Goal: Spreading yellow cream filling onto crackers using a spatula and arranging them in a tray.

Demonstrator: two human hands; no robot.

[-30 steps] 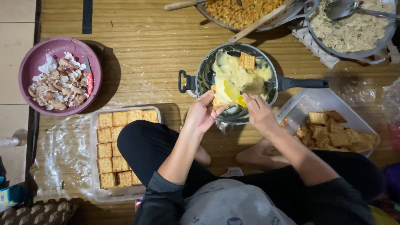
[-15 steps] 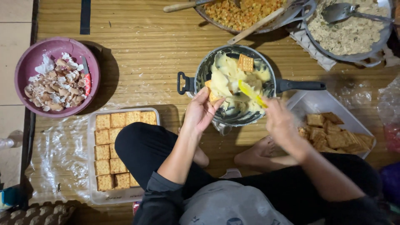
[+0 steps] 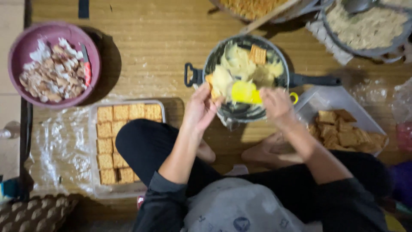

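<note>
Sitting cross-legged on the wooden floor, the person works over a dark pan just beyond the knees. The left hand has its grip closed on a square cracker at the pan's rim; the right hand is clamped on a yellow spatula loaded with pale filling. Judging by the tilt, filling could drop off the spatula, or the brittle cracker could snap under pressure. Beside the knees lie a tray of crackers and, to the right, a clear container.

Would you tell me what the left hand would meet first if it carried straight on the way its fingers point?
The left hand likely meets the pale filling in the dark pan; depth is unclear.
</note>
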